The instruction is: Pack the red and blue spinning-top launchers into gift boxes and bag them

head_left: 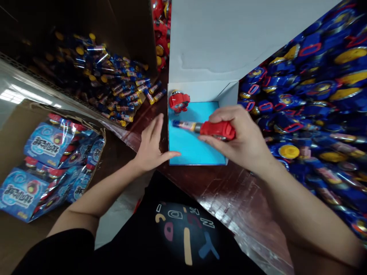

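Note:
My right hand grips a red toy launcher with a clear labelled tube sticking out of its left end. It holds the toy inside a white box with a bright blue bottom. Another red toy stands in the box's far left corner. My left hand is open and holds nothing, its fingers spread beside the box's left wall and the thumb over the near left edge. The box's lid stands raised at the back.
Many blue toys with yellow discs are heaped at right. A tipped carton at upper left spills small blue-and-yellow tubes. Red toys lie behind. A lower-left carton holds blue printed packs. All surround a dark red table.

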The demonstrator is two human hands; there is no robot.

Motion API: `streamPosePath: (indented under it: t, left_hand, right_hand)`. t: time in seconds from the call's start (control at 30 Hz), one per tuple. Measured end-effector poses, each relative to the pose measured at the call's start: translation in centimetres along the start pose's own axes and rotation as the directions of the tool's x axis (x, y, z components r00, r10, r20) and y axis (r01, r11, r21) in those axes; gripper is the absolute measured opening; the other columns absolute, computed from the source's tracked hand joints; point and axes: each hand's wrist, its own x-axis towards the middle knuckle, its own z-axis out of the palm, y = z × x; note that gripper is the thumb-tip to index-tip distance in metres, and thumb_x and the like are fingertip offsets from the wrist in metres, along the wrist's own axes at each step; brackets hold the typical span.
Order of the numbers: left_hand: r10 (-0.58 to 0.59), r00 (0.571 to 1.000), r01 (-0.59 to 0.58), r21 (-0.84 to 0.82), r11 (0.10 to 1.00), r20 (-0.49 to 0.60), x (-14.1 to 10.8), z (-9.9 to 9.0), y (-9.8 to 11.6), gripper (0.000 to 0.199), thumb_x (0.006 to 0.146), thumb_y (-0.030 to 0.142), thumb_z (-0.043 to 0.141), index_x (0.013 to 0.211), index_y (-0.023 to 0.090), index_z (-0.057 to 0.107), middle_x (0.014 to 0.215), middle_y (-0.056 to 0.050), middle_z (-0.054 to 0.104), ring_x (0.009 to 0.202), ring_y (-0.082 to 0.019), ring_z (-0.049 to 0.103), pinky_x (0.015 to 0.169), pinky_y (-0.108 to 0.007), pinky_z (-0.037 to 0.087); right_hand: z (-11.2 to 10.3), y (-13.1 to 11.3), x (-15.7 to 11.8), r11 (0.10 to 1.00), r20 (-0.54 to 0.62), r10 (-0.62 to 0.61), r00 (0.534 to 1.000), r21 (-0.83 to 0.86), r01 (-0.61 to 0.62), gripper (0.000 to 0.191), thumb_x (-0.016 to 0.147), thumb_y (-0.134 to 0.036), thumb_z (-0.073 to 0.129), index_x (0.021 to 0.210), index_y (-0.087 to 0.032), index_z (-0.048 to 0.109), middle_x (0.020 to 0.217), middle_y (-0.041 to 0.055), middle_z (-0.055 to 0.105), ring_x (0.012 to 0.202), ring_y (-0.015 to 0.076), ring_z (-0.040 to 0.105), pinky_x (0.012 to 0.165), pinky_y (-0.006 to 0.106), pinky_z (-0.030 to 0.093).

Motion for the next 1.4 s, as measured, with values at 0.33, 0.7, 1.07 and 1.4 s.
streamPosePath:
  t: [0.33,0.7,1.07,1.4]
  left_hand:
    - [-0.302,0.950,0.303,0.005,0.953,0.078,-2.7,6.5,2.4,0.122,0.096,0.081,0.057,0.174,0.016,-0.009,0.171,-0.032,0.032,0.157,-0.047,0.037,0.127,-0.067,0.026]
    - [-0.266,0.955,0.296,0.354,0.887,-0.132,6.8,0.2,-8.4,0.040,0.111,0.027,0.044,0.142,0.015,0.068,0.164,-0.019,0.048,0.154,-0.042,0.039,0.125,-0.070,0.031]
    - [-0.273,0.961,0.258,0.538,0.803,-0.052,12.1,0.8,-12.5,0.023,0.102,0.023,0.062,0.121,0.020,0.075,0.166,-0.018,0.047,0.156,-0.049,0.033,0.120,-0.078,0.031]
    - [-0.454,0.880,0.473,0.160,0.867,-0.140,7.5,-4.5,-8.2,0.033,0.098,0.038,0.061,0.123,0.017,0.059,0.120,-0.017,0.070,0.111,-0.034,0.068,0.103,-0.051,0.054]
  right_hand:
    - [1.4,-1.6,8.3,0.770,0.692,0.130,0.710,-0.522,0.367,0.035,0.101,-0.019,0.053,0.135,-0.022,0.064,0.133,0.0128,0.066,0.077,0.0189,0.063,0.051,0.031,0.023]
    - [-0.1,-1.6,7.1,0.878,0.455,-0.030,0.890,-0.414,0.241,0.038,0.107,-0.038,0.063,0.142,-0.024,0.064,0.150,0.0114,0.060,0.110,0.0247,0.069,0.060,0.030,0.044]
    - [-7.2,19.8,9.4,0.659,-0.278,0.337,0.899,-0.612,-0.436,0.055,0.103,-0.040,0.053,0.146,-0.005,0.058,0.147,0.0252,0.061,0.140,0.0420,0.049,0.124,0.065,0.032]
    - [-7.3,20.0,9.1,0.824,-0.465,0.376,0.801,-0.228,-0.519,0.049,0.093,-0.046,0.057,0.128,-0.013,0.069,0.127,0.0202,0.073,0.132,0.0374,0.061,0.125,0.070,0.033]
